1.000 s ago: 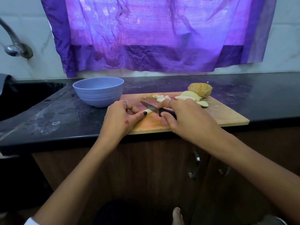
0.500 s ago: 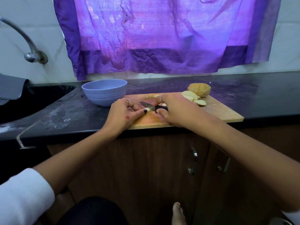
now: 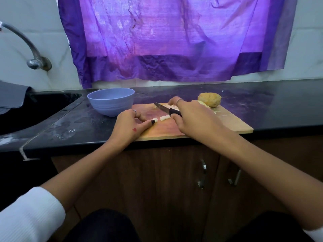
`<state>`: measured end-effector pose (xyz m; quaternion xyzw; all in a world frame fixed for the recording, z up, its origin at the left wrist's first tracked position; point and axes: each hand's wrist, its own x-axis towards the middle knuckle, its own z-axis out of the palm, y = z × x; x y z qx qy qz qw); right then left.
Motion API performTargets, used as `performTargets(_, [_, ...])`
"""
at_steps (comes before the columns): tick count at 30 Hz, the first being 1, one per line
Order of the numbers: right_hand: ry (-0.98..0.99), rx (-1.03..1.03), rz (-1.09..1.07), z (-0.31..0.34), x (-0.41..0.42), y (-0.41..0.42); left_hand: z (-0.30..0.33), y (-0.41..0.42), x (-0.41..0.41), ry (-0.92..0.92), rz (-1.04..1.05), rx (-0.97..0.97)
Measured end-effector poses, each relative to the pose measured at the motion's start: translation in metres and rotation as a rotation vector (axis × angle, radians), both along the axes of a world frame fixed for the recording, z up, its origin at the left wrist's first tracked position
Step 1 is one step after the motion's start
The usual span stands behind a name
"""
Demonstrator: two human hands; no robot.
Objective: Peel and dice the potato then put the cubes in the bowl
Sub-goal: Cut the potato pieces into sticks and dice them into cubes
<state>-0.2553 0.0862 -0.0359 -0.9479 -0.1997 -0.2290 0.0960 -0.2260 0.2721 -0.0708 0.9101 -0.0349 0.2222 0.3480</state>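
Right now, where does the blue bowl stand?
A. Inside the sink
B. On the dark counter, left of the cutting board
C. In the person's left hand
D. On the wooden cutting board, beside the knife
B: the blue bowl stands on the dark counter just past the left edge of the cutting board, and neither hand touches it.

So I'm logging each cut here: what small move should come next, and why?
Probably bring the knife back down onto the potato strip. The right hand holds it lifted, the left hand steadies a piece, and the strip looks only partly diced.
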Motion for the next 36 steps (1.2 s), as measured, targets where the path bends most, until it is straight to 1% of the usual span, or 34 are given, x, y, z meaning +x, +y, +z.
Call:
performTargets(3, [0.051, 0.190, 0.042, -0.004, 0.001, -0.001, 0.000, 0.008, -0.003, 0.036, -0.051, -0.026])
performTargets(6, [0.120, 0.272, 0.087, -0.008, 0.004, -0.001, -0.001, 0.012, -0.004, 0.009, -0.047, -0.023])
performTargets(10, [0.134, 0.239, 0.099, -0.014, 0.007, -0.002, 0.000, 0.005, 0.001, 0.035, -0.025, -0.036])
performTargets(13, [0.137, 0.208, 0.097, -0.017, 0.010, -0.005, 0.000, 0.004, 0.005, 0.057, -0.022, -0.080])
performTargets(17, [0.163, 0.231, 0.107, -0.018, 0.015, -0.008, -0.002, 0.004, 0.006, 0.046, -0.032, -0.101])
performTargets(20, [0.140, 0.215, 0.105, -0.021, 0.019, -0.006, -0.005, 0.005, 0.008, 0.050, -0.029, -0.103])
performTargets(25, [0.094, 0.126, 0.101, -0.022, 0.023, 0.001, -0.007, 0.005, 0.009, 0.052, -0.060, -0.167])
performTargets(36, [0.205, 0.096, 0.114, -0.003, 0.021, 0.002, -0.005, 0.000, 0.008, 0.043, -0.007, -0.167])
